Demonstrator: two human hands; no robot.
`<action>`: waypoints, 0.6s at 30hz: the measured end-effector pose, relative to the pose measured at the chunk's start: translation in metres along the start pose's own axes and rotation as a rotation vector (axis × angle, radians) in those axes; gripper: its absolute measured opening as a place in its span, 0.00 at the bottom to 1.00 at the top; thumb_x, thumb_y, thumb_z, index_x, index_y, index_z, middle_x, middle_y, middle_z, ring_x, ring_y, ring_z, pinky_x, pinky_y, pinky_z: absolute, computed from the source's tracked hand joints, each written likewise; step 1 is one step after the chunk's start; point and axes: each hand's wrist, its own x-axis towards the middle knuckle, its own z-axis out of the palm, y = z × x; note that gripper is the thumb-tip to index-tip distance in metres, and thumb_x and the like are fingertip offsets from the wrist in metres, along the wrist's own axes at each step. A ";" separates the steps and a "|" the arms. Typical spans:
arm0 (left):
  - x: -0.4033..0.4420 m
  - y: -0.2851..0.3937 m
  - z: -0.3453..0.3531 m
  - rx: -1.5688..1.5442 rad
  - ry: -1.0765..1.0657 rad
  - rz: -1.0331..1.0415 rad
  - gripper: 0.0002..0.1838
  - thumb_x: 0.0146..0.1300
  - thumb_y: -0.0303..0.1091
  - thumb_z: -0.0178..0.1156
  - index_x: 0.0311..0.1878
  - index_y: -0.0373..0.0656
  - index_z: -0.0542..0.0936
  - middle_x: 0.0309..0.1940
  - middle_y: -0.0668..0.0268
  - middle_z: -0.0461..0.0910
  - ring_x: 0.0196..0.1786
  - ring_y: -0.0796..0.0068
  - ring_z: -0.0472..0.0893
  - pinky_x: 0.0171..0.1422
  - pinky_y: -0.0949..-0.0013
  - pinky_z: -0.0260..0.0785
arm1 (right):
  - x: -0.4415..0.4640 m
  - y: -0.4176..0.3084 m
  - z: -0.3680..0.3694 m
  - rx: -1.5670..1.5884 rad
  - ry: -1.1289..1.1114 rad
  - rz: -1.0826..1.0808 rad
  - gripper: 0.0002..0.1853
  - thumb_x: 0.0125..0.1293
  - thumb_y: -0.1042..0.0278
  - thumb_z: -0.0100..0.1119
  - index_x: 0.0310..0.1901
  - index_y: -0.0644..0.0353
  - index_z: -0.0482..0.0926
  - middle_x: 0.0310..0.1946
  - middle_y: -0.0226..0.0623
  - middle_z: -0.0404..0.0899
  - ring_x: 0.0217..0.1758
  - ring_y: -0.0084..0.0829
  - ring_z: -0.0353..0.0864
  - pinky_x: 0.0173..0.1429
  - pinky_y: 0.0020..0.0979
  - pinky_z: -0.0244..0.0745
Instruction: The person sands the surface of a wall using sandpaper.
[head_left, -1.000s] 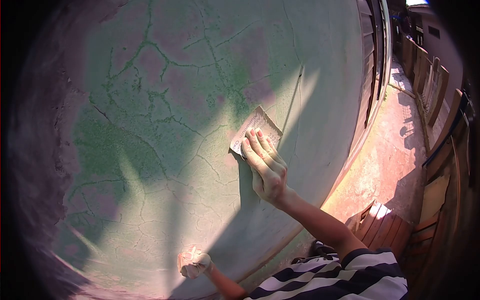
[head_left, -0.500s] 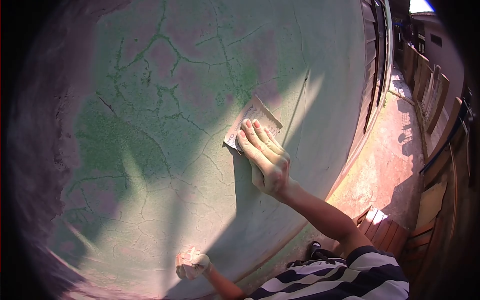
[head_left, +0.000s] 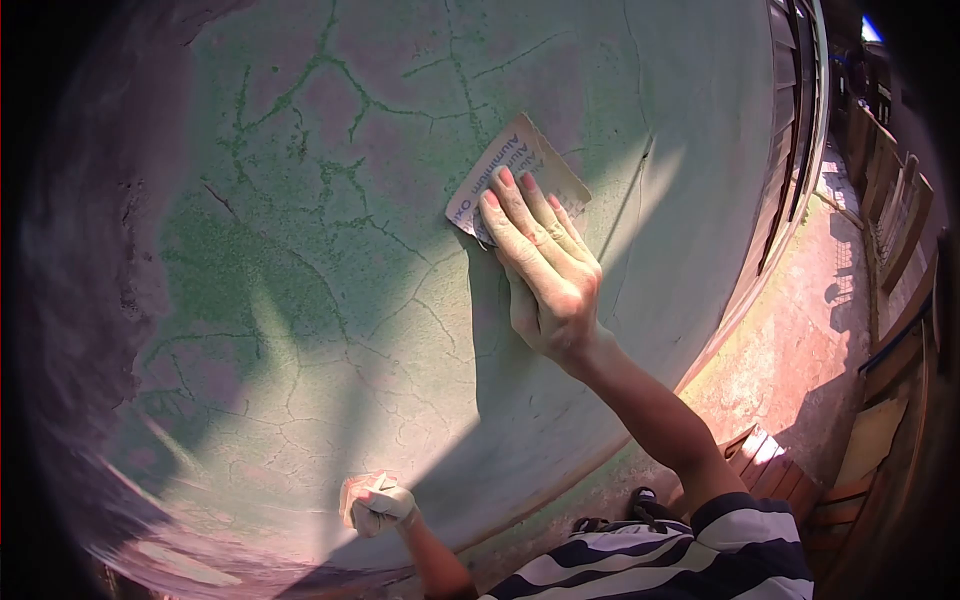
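My right hand [head_left: 550, 265] lies with outstretched fingers over a sheet of sandpaper [head_left: 510, 150], pressing its gritty side to the wall. Blue print reading "Aluminium Oxi…" shows on the pale backing, and its lower left edge curls off the surface. Green, flaking paint with branching cracks covers the wall [head_left: 400, 310]. Low and to the left, my left hand [head_left: 375, 505] is closed near the wall's sunlit lower part. Something pale may be in its fingers, but I cannot make out what. Whether that hand touches the wall is unclear.
A louvred window [head_left: 785, 130] is set in the wall at the right. Beyond it runs a concrete path [head_left: 790, 310] beside a wooden fence [head_left: 895, 200]. Brown wooden slats [head_left: 765, 460] stand near my right elbow.
My right hand and the sandpaper have moved up along the wall and slightly right in view. My left hand stays closed and appears slightly higher. The camera view has shifted a little.
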 end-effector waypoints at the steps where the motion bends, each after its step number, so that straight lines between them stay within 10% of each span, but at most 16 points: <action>1: 0.006 0.004 0.006 0.008 -0.010 0.010 0.29 0.73 0.35 0.49 0.11 0.40 0.64 0.06 0.68 0.62 0.09 0.75 0.61 0.15 0.72 0.55 | 0.008 0.001 0.002 0.009 0.004 0.013 0.24 0.60 0.79 0.56 0.60 0.58 0.80 0.63 0.42 0.77 0.69 0.40 0.74 0.69 0.45 0.70; 18: 0.022 0.058 0.089 -0.043 -0.096 0.105 0.24 0.70 0.31 0.45 0.12 0.44 0.66 0.06 0.68 0.70 0.08 0.74 0.68 0.15 0.71 0.59 | 0.006 0.015 -0.016 0.063 -0.151 -0.034 0.24 0.62 0.73 0.53 0.61 0.56 0.79 0.66 0.34 0.75 0.69 0.33 0.74 0.70 0.40 0.69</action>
